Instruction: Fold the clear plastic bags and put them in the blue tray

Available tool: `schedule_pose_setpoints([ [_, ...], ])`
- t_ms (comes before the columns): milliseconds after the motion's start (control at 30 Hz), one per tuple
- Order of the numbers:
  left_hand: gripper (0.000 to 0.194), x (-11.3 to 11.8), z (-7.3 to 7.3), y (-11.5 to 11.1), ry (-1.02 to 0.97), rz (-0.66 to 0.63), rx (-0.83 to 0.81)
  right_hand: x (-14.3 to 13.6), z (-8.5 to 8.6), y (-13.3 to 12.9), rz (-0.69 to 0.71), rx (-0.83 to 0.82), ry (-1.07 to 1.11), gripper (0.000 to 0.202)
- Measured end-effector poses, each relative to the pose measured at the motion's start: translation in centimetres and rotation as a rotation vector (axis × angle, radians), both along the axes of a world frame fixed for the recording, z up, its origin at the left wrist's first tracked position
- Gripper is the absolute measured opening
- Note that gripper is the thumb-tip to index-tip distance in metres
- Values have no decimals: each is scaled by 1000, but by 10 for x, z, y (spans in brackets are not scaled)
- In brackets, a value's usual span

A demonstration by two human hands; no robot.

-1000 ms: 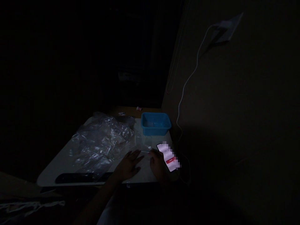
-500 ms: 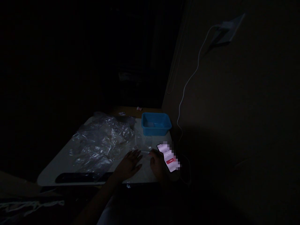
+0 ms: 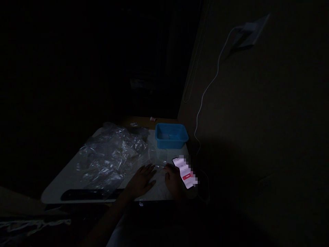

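My left hand (image 3: 141, 181) lies palm down on a thin sheet of clear plastic, its fingers stretched out and slightly spread. Opposite it, my right hand (image 3: 173, 180) rests at the plastic's right side, with the forefinger bent inward and the thumb apart from it. Between the fingertips of both hands runs a shiny edge of the clear plastic bag (image 3: 156, 157), flat on the white tabletop (image 3: 61, 180). A lit phone (image 3: 183, 169) lies right beside my right hand. Dim light hides the finer details of the fingers.
A heap of crumpled clear plastic bags (image 3: 110, 154) covers the table's left part. At the back right stands a blue plastic basin (image 3: 171, 143). A small pinkish roll (image 3: 153, 119) lies behind it. A white cable (image 3: 203, 94) hangs along the wall from a socket (image 3: 253, 32).
Both hands stay almost in place; the left fingers shift only slightly on the plastic. Everything else looks the same.
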State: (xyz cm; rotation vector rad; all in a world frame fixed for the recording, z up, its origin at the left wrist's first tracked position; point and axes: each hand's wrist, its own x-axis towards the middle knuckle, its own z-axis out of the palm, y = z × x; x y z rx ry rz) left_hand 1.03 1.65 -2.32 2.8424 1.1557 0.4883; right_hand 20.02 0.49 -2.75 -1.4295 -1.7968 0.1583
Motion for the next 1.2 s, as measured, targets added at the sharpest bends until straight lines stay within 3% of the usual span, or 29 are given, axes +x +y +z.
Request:
schedule_pose_setpoints([
  [1200, 47, -1, 1, 0, -56, -46, 34, 0, -4, 2, -3, -17, 12, 39],
])
